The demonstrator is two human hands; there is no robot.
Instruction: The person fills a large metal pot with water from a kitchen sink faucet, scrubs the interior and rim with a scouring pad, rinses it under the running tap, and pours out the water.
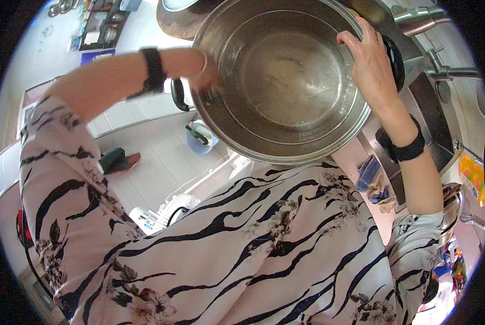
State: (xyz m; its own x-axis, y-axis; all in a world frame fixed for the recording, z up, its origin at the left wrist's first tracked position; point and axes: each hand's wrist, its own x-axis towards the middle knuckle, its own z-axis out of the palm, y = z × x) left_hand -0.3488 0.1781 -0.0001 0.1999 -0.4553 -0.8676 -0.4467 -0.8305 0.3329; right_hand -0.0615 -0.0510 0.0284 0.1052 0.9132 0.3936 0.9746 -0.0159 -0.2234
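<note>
A large stainless steel pot [262, 140] is tilted so that its inside faces me. Its inner wall and base look wet and shiny. My right hand [370, 69] grips the pot's right rim, beside a black side handle [394, 61]. Over the left rim reaches my left hand [203, 73], with its fingers blurred against the inner wall. Whether those fingers hold anything is not clear. The other black handle [179, 95] sticks out just below my left wrist. Dark bands circle both wrists.
A metal faucet [455, 74] juts in at the right. Below it, a blue and tan cloth [374, 180] hangs near the counter edge. A round wooden board [173, 24] lies behind the pot. On the floor stands a blue basin [201, 148] with things in it.
</note>
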